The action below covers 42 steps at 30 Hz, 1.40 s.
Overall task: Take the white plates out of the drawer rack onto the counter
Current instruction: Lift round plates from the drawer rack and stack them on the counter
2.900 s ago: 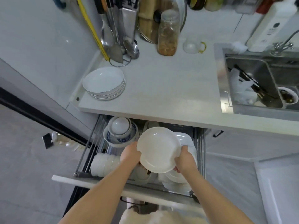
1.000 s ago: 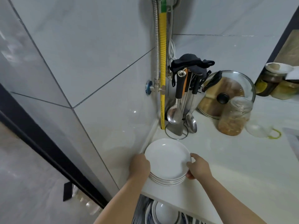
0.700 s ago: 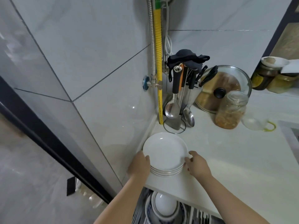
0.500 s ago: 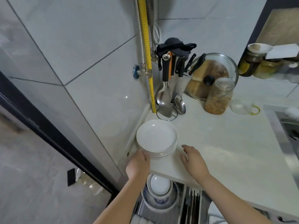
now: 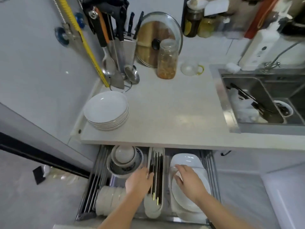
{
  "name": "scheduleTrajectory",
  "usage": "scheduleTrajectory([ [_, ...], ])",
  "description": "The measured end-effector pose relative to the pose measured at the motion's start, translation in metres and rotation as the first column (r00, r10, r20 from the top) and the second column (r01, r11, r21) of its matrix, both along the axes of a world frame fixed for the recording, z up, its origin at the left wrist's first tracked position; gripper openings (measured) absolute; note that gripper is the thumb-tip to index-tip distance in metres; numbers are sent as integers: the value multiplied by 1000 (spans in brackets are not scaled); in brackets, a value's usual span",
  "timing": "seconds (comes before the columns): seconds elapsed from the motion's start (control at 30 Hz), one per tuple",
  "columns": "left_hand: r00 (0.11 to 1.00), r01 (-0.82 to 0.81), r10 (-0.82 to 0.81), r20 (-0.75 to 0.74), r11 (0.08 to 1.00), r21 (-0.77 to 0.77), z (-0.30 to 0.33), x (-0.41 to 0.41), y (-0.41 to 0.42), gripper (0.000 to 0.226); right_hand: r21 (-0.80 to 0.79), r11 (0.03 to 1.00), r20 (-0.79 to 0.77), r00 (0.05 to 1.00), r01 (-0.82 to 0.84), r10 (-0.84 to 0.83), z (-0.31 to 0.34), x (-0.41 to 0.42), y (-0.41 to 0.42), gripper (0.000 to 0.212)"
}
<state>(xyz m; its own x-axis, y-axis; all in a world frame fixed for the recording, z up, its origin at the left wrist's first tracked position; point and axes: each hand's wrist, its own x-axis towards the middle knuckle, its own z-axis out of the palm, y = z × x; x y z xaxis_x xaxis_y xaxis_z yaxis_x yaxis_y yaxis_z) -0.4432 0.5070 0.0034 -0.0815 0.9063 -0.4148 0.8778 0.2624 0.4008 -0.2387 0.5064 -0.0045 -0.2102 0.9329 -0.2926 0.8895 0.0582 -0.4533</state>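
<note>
A stack of several white plates (image 5: 106,110) sits on the counter (image 5: 168,113) near its left edge. Below it the drawer rack (image 5: 212,176) is pulled out. White plates (image 5: 186,160) lie on the rack's right side. My right hand (image 5: 188,180) hangs over those plates with fingers spread and holds nothing. My left hand (image 5: 139,180) reaches with relaxed fingers beside the long chopstick tray (image 5: 156,164) in the middle and grips nothing.
Blue-patterned bowls (image 5: 123,161) and stacked pale bowls (image 5: 109,200) fill the rack's left side. At the counter's back stand a utensil holder (image 5: 118,57), a glass lid (image 5: 158,37), a jar (image 5: 167,59) and a small cup (image 5: 191,68). A sink (image 5: 257,100) lies at right.
Both hands set the plate on the counter stack, let go of it and came down into the open drawer rack. The view tipped down from the wall to the drawer.
</note>
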Motion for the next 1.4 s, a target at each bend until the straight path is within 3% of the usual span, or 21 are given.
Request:
scheduleTrajectory([
  [0.27, 995, 29, -6, 98, 973, -231, -57, 81, -25, 25, -295, 932, 220, 964, 211, -149, -56, 83, -56, 46],
  [0.63, 995, -67, 93, 26, 862, -503, -132, 132, -25, 47, -508, 760, 205, 914, 406, -351, -122, 106, -56, 47],
  [0.77, 993, -106, 118, -9, 853, -511, -148, 133, -17, 54, -535, 676, 211, 855, 506, -474, -139, 103, -51, 57],
  [0.9, 986, -148, 169, -4, 853, -501, -160, 132, -9, 52, -544, 537, 180, 714, 645, -677, -152, 101, -47, 40],
  [1.07, 982, -180, 188, -30, 861, -477, -171, 132, -4, 50, -504, 475, 132, 608, 721, -783, -164, 99, -45, 33],
  [1.27, 988, -152, 130, -80, 875, -459, -175, 129, -3, 47, -479, 493, 165, 626, 726, -762, -160, 97, -42, 35],
  [1.4, 983, -171, 184, -9, 895, -411, -168, 121, -5, 45, -463, 528, 159, 653, 712, -741, -143, 92, -38, 29],
])
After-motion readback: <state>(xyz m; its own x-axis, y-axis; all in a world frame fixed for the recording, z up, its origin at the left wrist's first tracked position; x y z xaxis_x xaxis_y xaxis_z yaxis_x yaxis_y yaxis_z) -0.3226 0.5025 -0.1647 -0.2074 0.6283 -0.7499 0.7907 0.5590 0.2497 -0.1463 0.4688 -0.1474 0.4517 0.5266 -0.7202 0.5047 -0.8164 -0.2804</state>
